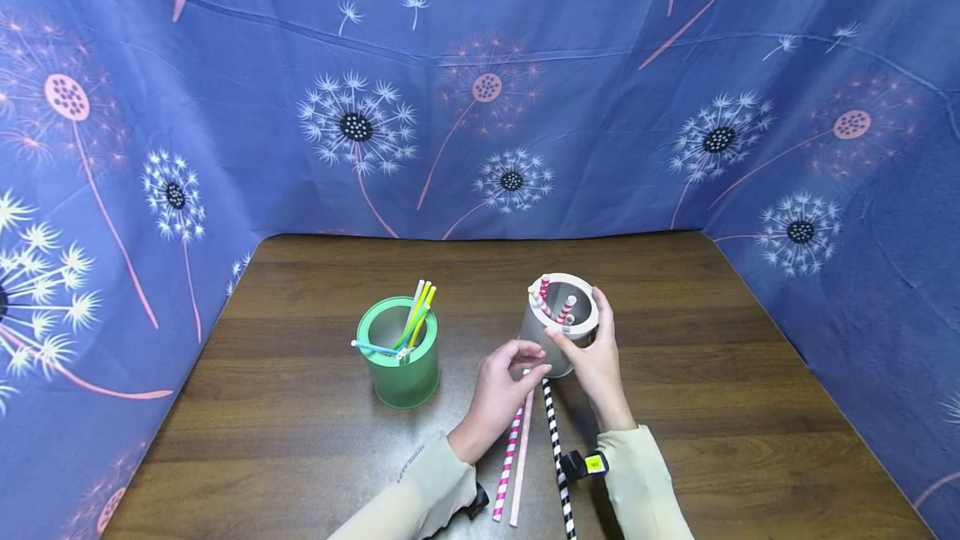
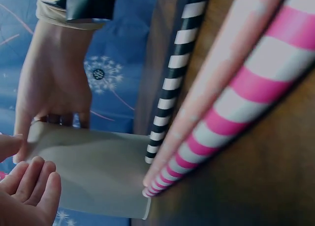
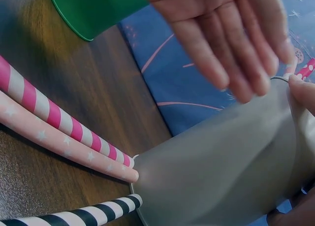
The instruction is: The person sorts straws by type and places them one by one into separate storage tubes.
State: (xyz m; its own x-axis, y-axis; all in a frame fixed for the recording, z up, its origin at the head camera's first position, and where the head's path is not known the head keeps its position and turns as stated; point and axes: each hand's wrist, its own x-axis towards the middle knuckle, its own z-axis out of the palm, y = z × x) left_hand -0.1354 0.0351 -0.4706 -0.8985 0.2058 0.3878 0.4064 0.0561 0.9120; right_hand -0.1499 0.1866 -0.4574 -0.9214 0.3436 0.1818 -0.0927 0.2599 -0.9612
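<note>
My right hand [image 1: 597, 369] grips a grey can [image 1: 532, 325] with a white rim, thumb on the near side and fingers round the right. Several red-and-white patterned paper straws [image 1: 567, 307] stand inside it. In front of the can, my left hand [image 1: 497, 390] hovers with fingers softly bent and holds nothing; the right wrist view shows this left hand [image 3: 221, 34] apart from the can wall. Three straws lie on the table with their far ends by the can's base: pink-and-white striped [image 1: 506, 465], pale pink with white stars [image 1: 521, 458], and black-and-white striped [image 1: 555, 432].
A green can [image 1: 405, 382] stands to the left, holding yellow, green, blue and white straws [image 1: 420, 315]; a blue one leans out over its left rim. The brown wooden table [image 1: 300, 440] ends at a blue dandelion-print cloth [image 1: 420, 107] at the back and sides.
</note>
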